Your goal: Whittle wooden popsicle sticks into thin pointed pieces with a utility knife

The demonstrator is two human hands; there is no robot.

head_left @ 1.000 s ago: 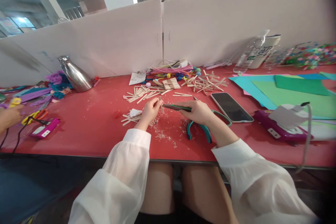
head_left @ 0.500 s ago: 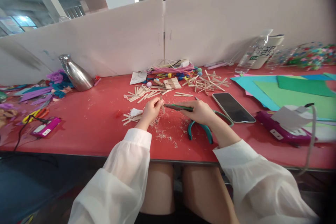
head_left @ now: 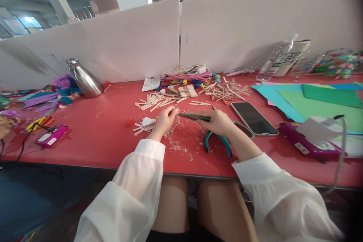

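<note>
My left hand point(head_left: 166, 119) pinches a small wooden stick piece point(head_left: 177, 116) above the red table. Closed around the green-and-black handle of a cutting tool point(head_left: 195, 117), my right hand point(head_left: 218, 121) holds its grey tip against the wood. Pale shavings point(head_left: 181, 149) are scattered below both hands. Teal-handled pliers point(head_left: 217, 141) lie partly under my right wrist. Loose craft sticks point(head_left: 155, 100) are spread behind my left hand, and more sticks with a white crumpled piece point(head_left: 148, 121) lie beside it.
A phone point(head_left: 254, 118), a purple power strip point(head_left: 312, 145) and coloured paper point(head_left: 295, 100) are on the right. Bottles point(head_left: 276, 58) stand at the back right. A steel jug point(head_left: 85, 79), scissors point(head_left: 39, 124) and another power strip point(head_left: 52, 136) are on the left.
The whole view has shifted slightly, with everything a little further right in the picture. Both hands keep their grips, and the tool stays at the wood.
</note>
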